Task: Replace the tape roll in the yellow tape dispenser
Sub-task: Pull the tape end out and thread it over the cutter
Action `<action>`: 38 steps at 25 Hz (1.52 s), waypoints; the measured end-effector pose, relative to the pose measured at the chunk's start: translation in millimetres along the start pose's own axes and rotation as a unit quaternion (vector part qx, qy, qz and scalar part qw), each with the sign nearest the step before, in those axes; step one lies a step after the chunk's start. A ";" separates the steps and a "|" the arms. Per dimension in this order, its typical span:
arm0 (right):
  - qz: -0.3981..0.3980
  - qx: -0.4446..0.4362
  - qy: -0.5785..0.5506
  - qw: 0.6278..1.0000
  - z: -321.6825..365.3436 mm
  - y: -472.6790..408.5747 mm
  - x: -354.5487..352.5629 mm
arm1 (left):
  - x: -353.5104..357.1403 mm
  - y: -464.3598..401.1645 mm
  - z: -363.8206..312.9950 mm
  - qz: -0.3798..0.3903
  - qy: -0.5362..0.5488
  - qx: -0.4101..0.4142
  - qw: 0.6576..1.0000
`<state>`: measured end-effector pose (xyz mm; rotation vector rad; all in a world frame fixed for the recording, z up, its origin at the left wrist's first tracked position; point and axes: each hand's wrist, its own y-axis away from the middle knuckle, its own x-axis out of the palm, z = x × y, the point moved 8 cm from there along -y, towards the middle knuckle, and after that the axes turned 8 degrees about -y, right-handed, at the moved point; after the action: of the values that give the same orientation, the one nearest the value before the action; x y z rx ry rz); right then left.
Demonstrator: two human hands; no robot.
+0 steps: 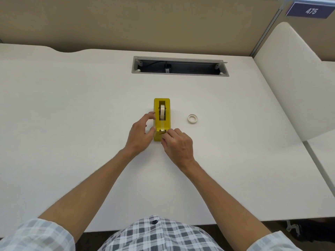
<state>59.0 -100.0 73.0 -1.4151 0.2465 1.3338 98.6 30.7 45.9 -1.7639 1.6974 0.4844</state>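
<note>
Grey-white checked shirt [159,236], short sleeves, dark button [154,222].

The yellow tape dispenser [161,120] at centre looks like smooth, slightly glossy plastic. The surface [72,109] is matt, off-white laminate. The tape roll [192,118] to its right looks papery and matt. The shirt [157,236] at bottom is checked woven cloth.
</note>
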 end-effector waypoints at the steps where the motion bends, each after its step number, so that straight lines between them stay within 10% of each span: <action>1: -0.002 -0.003 0.003 1.000 -0.1 0.6 0.4 | -0.8 5.0 -0.7 -0.010 0.000 0.005 1.000; 24: -0.041 0.053 -0.051 0.996 -15.5 3.0 -14.9 | 3.7 19.8 -1.4 0.020 -0.045 -0.006 0.999; 38: 0.065 0.074 -0.137 0.986 -27.1 -9.4 -5.2 | -0.6 19.7 -11.2 0.003 -0.097 0.009 0.995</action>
<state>79.5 -120.5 75.3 -1.0931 0.2523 1.5663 77.3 24.4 50.8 -1.6416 1.5673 0.6205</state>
